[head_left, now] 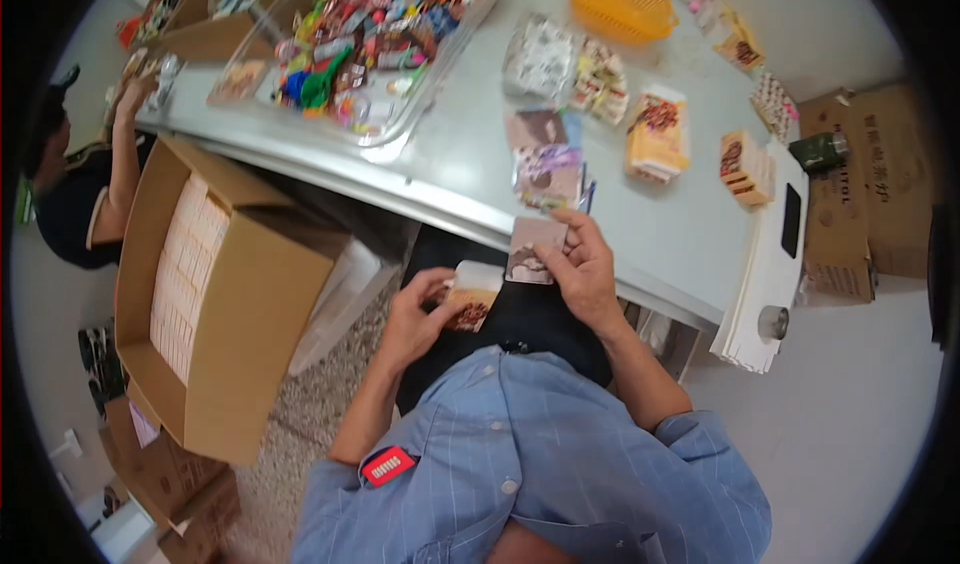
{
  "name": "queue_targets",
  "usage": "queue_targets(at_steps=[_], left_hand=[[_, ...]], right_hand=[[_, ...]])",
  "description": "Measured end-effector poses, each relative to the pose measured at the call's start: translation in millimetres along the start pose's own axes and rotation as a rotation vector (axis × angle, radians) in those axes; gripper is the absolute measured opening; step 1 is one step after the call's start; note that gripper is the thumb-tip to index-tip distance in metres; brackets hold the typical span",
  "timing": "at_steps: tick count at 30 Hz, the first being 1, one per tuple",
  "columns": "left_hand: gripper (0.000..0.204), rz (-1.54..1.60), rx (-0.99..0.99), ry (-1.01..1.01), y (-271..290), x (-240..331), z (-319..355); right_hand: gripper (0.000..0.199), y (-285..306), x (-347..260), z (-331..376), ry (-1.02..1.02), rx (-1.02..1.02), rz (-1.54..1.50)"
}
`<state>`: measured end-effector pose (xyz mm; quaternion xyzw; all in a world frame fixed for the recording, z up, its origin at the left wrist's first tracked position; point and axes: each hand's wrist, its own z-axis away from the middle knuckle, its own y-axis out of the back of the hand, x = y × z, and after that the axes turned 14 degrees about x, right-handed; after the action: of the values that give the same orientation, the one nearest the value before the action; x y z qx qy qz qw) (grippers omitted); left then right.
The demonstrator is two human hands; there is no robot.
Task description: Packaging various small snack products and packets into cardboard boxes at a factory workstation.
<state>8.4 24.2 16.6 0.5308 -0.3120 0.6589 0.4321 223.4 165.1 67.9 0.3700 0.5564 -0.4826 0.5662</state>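
My left hand (420,314) grips a small cream and brown snack packet (472,297) above my lap. My right hand (582,269) pinches a grey-brown flat packet (533,251) at the near edge of the grey table (670,234). The two packets sit side by side, almost touching. Just beyond my right hand, a pile of similar flat packets (547,169) lies on the table.
A clear tray of mixed colourful sweets (375,39) and an orange basket (620,2) stand farther back. Boxed snacks (657,134) lie at right. An open cardboard box (200,294) stands at my left. Another person (85,189) works at far left.
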Motion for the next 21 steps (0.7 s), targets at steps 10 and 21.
queue_targets(at_steps=[10, 21], left_hand=[[0.038, 0.266, -0.044, 0.163, -6, -29, 14], [0.041, 0.306, 0.002, 0.123, 4, -42, 25]], right_hand=[[0.022, -29, 66, 27, 0.012, 0.13, -0.176], [0.013, -26, 73, 30, 0.156, 0.059, 0.078]])
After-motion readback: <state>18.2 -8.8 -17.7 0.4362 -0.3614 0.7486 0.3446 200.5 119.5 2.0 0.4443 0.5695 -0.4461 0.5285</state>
